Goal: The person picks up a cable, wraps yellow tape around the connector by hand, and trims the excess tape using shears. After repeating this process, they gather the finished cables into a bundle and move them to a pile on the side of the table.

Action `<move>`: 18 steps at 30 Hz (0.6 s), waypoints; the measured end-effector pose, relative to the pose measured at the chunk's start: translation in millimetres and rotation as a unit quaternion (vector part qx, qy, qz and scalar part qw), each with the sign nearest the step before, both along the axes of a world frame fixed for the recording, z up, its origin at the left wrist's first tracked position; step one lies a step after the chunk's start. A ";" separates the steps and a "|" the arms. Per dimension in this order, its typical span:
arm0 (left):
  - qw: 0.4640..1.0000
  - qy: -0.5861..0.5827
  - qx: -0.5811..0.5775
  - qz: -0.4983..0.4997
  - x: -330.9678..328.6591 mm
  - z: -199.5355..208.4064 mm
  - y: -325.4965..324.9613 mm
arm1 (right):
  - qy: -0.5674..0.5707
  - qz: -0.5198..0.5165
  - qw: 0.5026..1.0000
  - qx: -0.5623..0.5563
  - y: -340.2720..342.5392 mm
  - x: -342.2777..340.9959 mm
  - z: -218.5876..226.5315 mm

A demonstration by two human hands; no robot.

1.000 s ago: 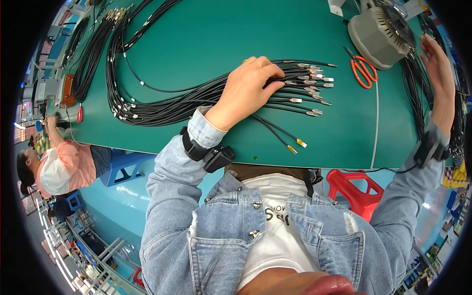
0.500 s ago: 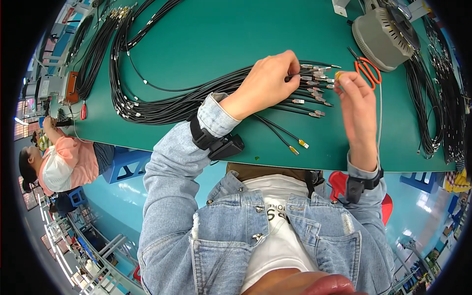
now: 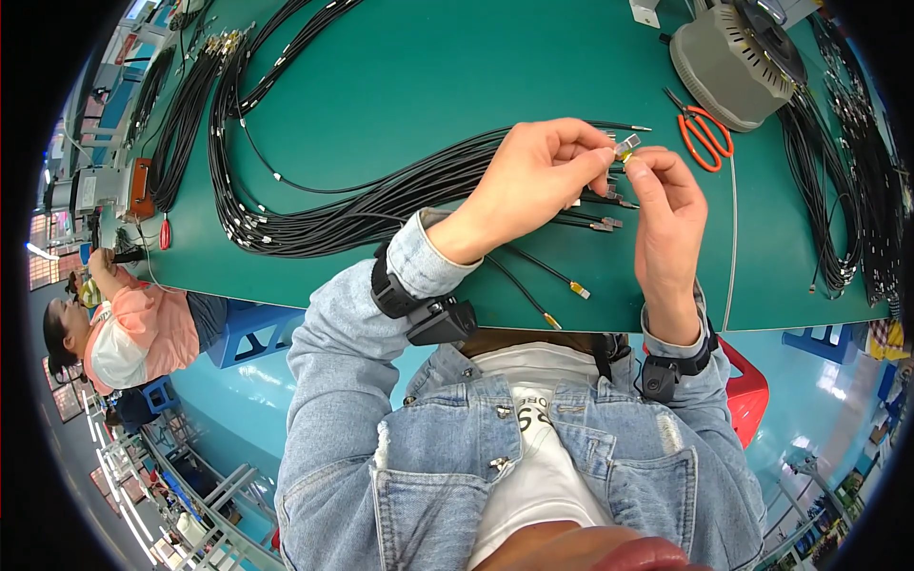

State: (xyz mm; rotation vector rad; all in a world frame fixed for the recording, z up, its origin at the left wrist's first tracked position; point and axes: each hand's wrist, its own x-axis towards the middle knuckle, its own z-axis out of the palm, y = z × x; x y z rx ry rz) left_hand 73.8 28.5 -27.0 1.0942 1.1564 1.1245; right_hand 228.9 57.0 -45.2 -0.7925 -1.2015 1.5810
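My left hand (image 3: 533, 181) is closed on a black cable just behind its silver metal plug (image 3: 628, 143), which points up and right. A small piece of yellow tape (image 3: 625, 157) sits at the base of that plug. My right hand (image 3: 671, 214) pinches there, thumb and fingertip against the tape. Under and beside my left hand runs a thick bundle of black cables (image 3: 381, 195), whose other metal plugs (image 3: 602, 225) lie partly hidden behind my hands. Nearer me lie two separate cables, with yellow-wrapped plugs (image 3: 579, 289) at their ends.
Orange-handled scissors (image 3: 705, 138) lie right of my hands, near a grey round-sided machine (image 3: 728, 71). More black cables (image 3: 824, 209) hang together at the right. Another cable bundle (image 3: 190, 128) lies far left, where a person (image 3: 143, 328) sits. The green table (image 3: 447, 86) carries all this.
My right hand has moved left to meet my left hand, bringing the yellow piece onto the plug. My left hand has lifted one cable end out of the bundle.
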 end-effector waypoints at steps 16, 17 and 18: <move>0.998 -0.059 -0.004 0.030 0.8 -7.8 -8.4 | -0.020 -0.023 0.998 0.060 -0.4 -10.2 -3.6; 0.998 -0.054 -0.002 0.034 1.5 -6.9 -8.6 | -0.021 -0.022 0.998 0.060 0.0 -10.0 -3.7; 0.998 -0.050 -0.001 0.038 1.7 -6.5 -8.7 | -0.021 -0.019 0.998 0.062 0.5 -9.7 -3.7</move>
